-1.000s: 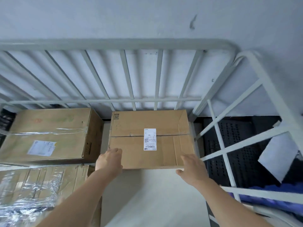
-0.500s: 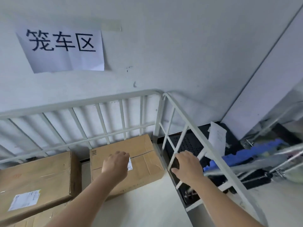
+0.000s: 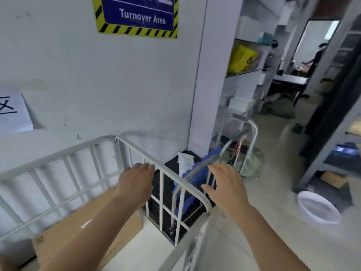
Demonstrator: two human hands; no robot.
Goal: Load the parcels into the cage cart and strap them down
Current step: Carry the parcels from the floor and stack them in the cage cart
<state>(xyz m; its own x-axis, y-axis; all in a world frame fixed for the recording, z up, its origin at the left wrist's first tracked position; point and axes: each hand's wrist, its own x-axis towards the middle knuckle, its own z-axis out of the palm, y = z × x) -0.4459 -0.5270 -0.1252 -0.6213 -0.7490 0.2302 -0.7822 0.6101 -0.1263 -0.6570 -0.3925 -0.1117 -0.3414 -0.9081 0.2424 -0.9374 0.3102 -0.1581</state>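
A brown cardboard parcel [image 3: 64,231] lies in the white cage cart [image 3: 58,159], against the cart's back rail and partly hidden by my left forearm. My left hand [image 3: 135,183] hovers over the cart's right side rail with relaxed fingers and holds nothing. My right hand [image 3: 224,185] is raised outside the cart, past its right rail, fingers spread and empty. No strap is visible.
Right of the cart stand a black crate with blue sheets [image 3: 195,173] and a metal hand trolley [image 3: 240,145]. A white basin [image 3: 318,210] sits on the floor at right. Shelving [image 3: 332,133] lines the far right; a wall with a "Turnover Area" sign [image 3: 136,14] is behind.
Both hands have let go of the parcel and lifted away to the right. The view has swung up and right, away from the cart's inside toward the room.
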